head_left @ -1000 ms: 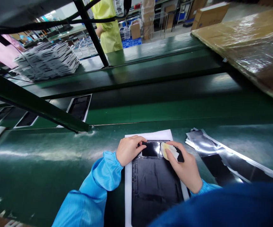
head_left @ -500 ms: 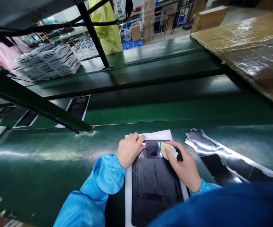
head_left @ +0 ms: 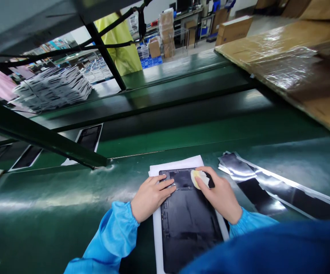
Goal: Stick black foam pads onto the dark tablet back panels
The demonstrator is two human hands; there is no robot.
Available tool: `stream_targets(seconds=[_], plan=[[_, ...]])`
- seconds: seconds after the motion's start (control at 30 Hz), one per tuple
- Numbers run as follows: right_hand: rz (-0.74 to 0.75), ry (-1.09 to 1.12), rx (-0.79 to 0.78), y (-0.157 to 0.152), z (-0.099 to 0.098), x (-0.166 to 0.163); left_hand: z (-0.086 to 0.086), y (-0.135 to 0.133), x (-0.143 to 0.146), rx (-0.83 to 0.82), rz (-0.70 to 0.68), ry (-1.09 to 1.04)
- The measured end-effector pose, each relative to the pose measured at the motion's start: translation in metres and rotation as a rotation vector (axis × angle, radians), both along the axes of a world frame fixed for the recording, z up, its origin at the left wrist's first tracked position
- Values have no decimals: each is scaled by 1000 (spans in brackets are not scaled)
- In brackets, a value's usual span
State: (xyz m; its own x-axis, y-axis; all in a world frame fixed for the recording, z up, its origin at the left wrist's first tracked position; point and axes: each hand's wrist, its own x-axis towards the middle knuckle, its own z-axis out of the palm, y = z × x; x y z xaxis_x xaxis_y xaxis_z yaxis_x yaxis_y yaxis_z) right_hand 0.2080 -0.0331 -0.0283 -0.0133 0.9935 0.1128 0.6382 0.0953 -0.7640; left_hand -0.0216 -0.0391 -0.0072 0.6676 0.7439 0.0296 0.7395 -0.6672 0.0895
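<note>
Black and rectangular, a tablet-like panel is laid flat on a white sheet, which is set on a green surface directly in front of the person; its lower right part is hidden by dark blue cloth. By the left hand, nothing is gripped: its fingers are stretched out and rested on the panel's upper left corner. By the right hand, a pale yellow and white pad is pinched between thumb and fingers and held at the panel's upper right. Both forearms are covered by bright blue sleeves. To the right, glossy dark film strips with white edges are piled, overlapping. Beyond a slanted green bar, similar dark panels can be seen on white sheets.
</note>
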Motion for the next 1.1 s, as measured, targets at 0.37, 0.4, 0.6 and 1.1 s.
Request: stream_targets(seconds=[0.37,0.4,0.6,1.1], plan=[[15,-76,47,3,5,-6,-3,-7,2,84,6,36],[-9,-78,50,2,5,-1,-3,-7,2,84,5,47],[-18,-21,52,-9,2,-2,-5,-10,1,93,3,85],[-391,426,40,-17,-17,29,-20,-16,72,179,-127,41]])
